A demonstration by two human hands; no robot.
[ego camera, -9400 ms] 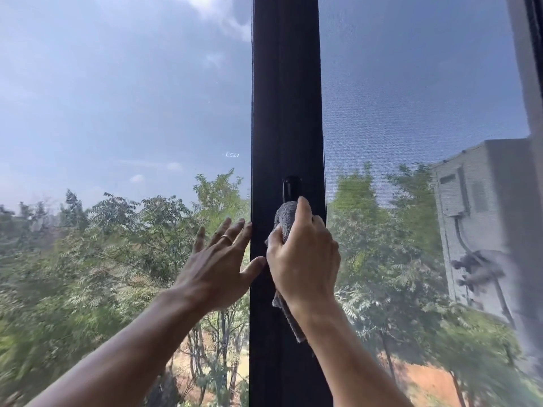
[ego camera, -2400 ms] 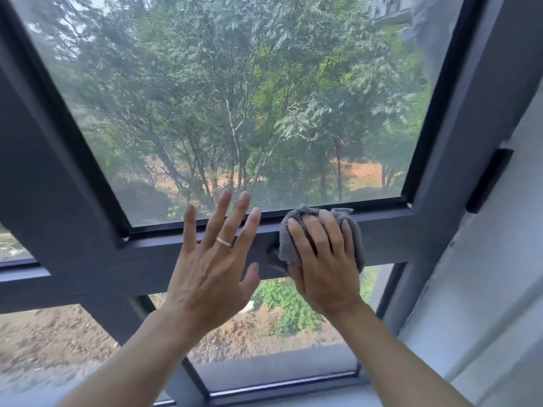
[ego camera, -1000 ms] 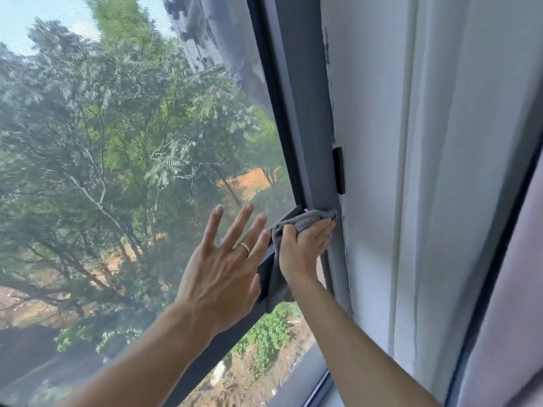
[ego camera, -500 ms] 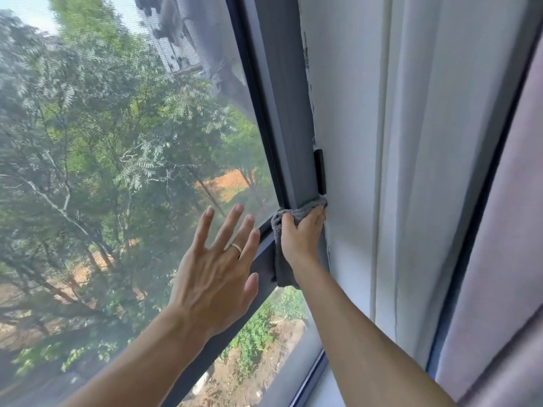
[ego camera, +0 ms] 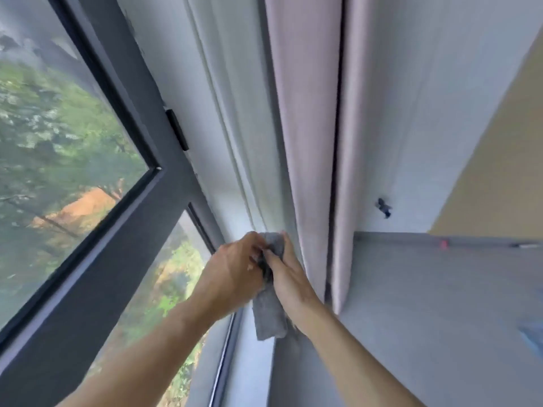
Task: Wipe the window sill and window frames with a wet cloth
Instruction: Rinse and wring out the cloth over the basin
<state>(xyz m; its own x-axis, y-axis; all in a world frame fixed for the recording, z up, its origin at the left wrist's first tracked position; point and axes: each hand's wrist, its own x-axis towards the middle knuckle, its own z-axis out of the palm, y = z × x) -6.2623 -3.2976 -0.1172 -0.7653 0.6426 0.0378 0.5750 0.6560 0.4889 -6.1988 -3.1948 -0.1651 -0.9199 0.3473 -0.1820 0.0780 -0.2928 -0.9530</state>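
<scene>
We are looking down along the right side of the window, and the picture is blurring a little. Our left hand [ego camera: 232, 274] and right hand [ego camera: 289, 276] are meeting in the corner, both holding the grey cloth [ego camera: 270, 312]. The left fingers are curling round its upper part, the right hand is lying along its right edge, and a strip of the cloth is hanging below them. The dark window frame [ego camera: 97, 259] is running slantwise on the left, with trees showing through the glass [ego camera: 53, 136]. The pale curtain [ego camera: 308, 113] is hanging just beside the right hand. A grey sill [ego camera: 440, 289] is stretching away to the right.
</scene>
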